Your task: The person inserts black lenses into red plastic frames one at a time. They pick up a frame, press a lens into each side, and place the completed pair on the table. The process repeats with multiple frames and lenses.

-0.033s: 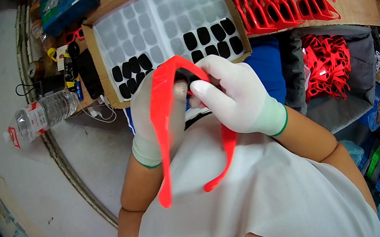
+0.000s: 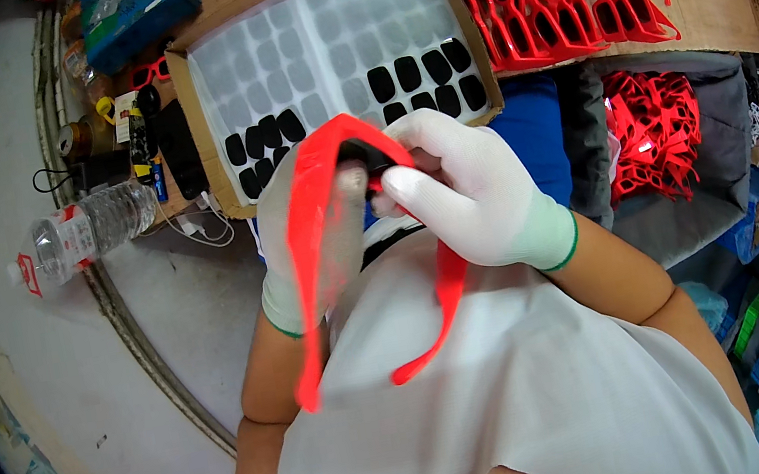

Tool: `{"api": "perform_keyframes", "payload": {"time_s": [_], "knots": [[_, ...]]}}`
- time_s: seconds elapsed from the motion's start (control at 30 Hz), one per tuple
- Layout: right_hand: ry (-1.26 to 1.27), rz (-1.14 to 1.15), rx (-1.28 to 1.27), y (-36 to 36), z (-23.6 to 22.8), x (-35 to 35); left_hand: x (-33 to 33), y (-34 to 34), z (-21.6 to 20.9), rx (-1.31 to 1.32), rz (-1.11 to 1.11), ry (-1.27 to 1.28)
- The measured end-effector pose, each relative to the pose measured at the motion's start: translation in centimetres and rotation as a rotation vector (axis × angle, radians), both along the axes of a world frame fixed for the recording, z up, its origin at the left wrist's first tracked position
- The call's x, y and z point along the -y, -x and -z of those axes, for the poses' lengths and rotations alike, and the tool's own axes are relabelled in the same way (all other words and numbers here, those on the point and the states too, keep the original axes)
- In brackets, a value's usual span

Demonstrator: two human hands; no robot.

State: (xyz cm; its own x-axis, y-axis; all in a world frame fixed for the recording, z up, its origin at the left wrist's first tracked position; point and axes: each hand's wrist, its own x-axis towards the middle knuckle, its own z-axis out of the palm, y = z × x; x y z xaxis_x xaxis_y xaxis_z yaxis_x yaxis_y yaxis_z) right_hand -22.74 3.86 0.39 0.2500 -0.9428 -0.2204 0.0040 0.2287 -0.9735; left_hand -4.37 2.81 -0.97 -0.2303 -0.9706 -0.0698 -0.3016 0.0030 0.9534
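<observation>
Item: red plastic glasses frame (image 2: 338, 234), centre of frame, temples hanging toward the lower edge. Left hand (image 2: 304, 240), white-gloved, closed round its front; right hand (image 2: 463, 192) pinching a dark lens (image 2: 362, 151) at the rim. Risk: a skewed press could pop the lens loose onto the lens sheet (image 2: 327, 53).

White knit gloves with green-trimmed cuffs are being worn on the left hand (image 2: 303, 235) and right hand (image 2: 474, 195). Forearms are being left bare. A white short-sleeved shirt (image 2: 531, 403) is being worn.
</observation>
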Motion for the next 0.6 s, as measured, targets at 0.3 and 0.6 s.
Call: {"api": "perform_keyframes", "payload": {"time_s": [0.3,0.6], "knots": [[-0.146,-0.135,0.262,1.9,0.5,0.7,0.5,-0.6,-0.9,0.096,0.053,-0.022],[-0.096,0.052,0.177,1.3,1.2,0.3,1.1,0.2,-1.7,0.205,0.064,0.172]]}}
